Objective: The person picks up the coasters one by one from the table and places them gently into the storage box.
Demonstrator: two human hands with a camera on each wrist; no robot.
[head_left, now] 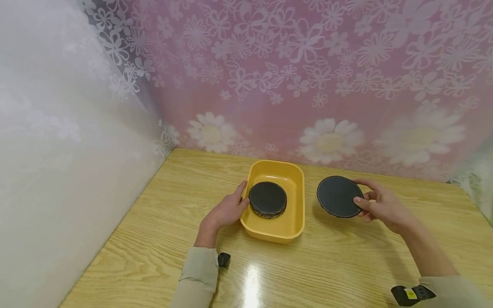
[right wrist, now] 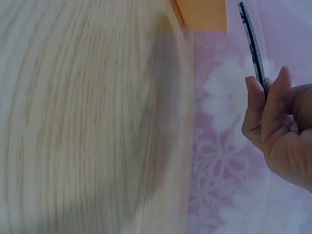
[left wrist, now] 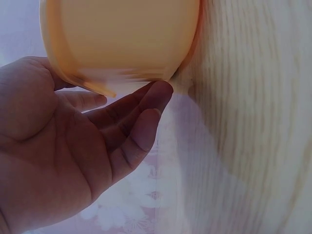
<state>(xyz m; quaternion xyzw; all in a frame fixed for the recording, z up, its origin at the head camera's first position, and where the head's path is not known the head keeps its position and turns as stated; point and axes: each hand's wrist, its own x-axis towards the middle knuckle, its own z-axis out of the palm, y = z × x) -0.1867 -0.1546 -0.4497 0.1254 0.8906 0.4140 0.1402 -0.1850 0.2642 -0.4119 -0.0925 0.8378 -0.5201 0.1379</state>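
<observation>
A yellow rectangular tub (head_left: pixel 274 227) stands on the wooden table, and inside it lies a stack of round black coasters (head_left: pixel 268 197). At the tub's left wall, my left hand (head_left: pixel 228 208) holds the rim, its thumb over the inner side and its fingers outside. The left wrist view shows those fingers against the outside of the tub (left wrist: pixel 122 39). To the right of the tub, my right hand (head_left: pixel 385 208) pinches one round black coaster (head_left: pixel 335 196) by its right edge, above the table. In the right wrist view this coaster (right wrist: pixel 253 46) appears edge-on and thin.
The light wooden table (head_left: pixel 161 239) ends at the back against a pink floral curtain (head_left: pixel 262 115). A pale sheet (head_left: pixel 77 141) hangs along the left side. Dark straps (head_left: pixel 413 295) are worn at both wrists.
</observation>
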